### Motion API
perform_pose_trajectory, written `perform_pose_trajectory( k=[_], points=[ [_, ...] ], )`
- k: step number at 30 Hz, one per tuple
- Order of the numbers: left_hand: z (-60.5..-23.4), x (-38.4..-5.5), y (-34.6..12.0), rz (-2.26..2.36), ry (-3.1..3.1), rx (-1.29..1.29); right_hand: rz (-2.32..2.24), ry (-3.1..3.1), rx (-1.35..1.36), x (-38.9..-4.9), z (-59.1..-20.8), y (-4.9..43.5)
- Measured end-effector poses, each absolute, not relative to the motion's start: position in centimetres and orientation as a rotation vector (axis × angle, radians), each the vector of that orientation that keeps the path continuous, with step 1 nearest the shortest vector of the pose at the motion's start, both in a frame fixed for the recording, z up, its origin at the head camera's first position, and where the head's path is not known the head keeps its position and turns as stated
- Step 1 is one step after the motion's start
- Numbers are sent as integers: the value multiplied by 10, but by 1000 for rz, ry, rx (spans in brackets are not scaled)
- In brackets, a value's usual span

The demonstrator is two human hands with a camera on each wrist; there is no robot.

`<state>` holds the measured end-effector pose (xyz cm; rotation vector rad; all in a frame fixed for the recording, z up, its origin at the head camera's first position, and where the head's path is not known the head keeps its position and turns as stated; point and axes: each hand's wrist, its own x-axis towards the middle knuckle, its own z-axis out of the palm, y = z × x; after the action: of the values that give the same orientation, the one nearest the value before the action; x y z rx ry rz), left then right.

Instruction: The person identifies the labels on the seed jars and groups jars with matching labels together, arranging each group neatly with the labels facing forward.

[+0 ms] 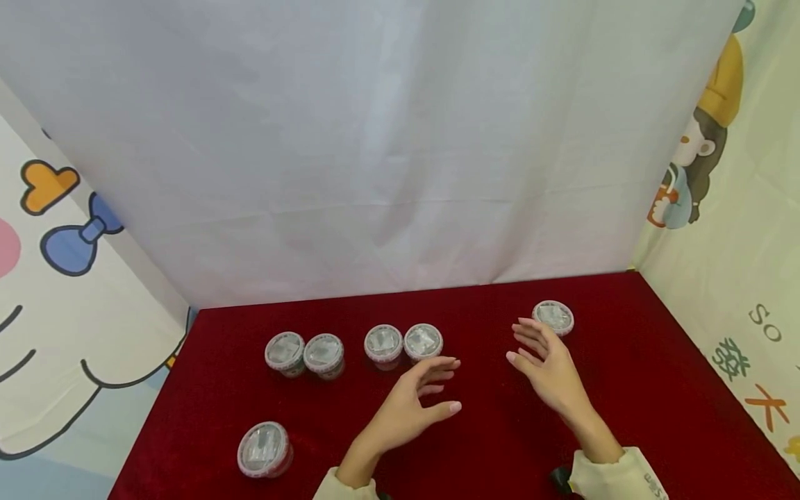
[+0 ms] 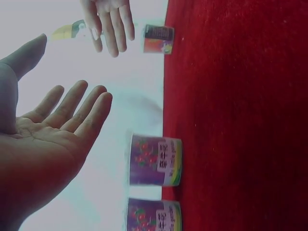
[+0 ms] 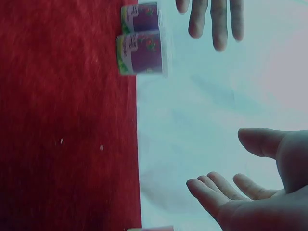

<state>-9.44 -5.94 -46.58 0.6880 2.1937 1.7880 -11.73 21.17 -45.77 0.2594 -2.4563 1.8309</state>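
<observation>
My left hand [image 1: 406, 410] hovers over the red cloth with fingers extended and thumb apart, holding nothing. Just beyond its fingertips stand two lidded cups, one [image 1: 383, 340] beside the other [image 1: 423, 340]. In the left wrist view, a purple printed label with a plant picture wraps a cup [image 2: 155, 161]. To the right, my right hand [image 1: 553, 371] is also raised and holds nothing, its palm turned toward the left one. A single lidded cup [image 1: 553, 316] stands right behind its fingers, which overlap the lid's edge in the head view.
At the left, two more lidded cups, one [image 1: 285, 351] close against the other [image 1: 323, 353], stand toward the back. Another cup [image 1: 264, 448] is nearer the front left. A pale curtain [image 1: 400, 173] closes off the table's back edge, and printed cloths hang on both sides.
</observation>
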Motion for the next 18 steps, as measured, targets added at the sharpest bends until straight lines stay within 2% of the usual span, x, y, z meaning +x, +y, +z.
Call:
perform_pose_trajectory(
  k=[18],
  points=[
    [-471, -106, -28, 1844, 2143, 656, 1822, -2376, 71, -126, -466, 235]
  ],
)
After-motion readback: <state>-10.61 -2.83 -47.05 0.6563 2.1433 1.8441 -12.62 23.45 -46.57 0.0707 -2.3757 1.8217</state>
